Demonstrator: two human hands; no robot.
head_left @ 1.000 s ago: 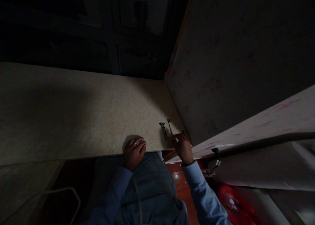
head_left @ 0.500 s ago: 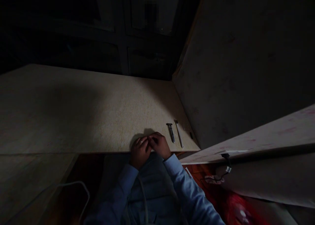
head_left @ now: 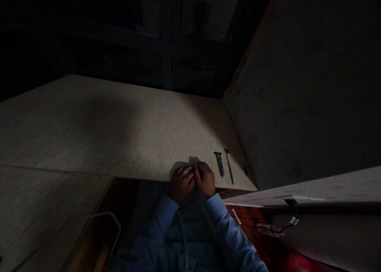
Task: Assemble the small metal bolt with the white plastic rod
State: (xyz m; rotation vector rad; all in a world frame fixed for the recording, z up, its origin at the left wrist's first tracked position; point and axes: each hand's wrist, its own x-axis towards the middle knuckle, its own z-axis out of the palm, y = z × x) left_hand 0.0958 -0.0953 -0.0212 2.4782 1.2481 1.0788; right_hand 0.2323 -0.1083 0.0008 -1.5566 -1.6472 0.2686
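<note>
My left hand (head_left: 181,181), with a ring on one finger, and my right hand (head_left: 205,178) rest side by side at the near edge of a pale speckled board (head_left: 125,133). Their fingertips meet and are curled together; whatever lies between them is too small and dark to name. Just right of my right hand a short dark metal tool (head_left: 220,163) and a thin white stick-shaped tool (head_left: 230,165) lie parallel on the board. Blue sleeves cover both my forearms.
A large upright panel (head_left: 303,85) stands at the right of the board. Another pale panel (head_left: 312,192) lies lower right, with a small cable and connector (head_left: 290,220) hanging from it. A white cord (head_left: 98,218) loops at lower left. Dark cabinets are behind.
My right hand has left the tools at the right and come over to meet my left hand at the board's edge. The view has shifted, so the tools now sit further right.
</note>
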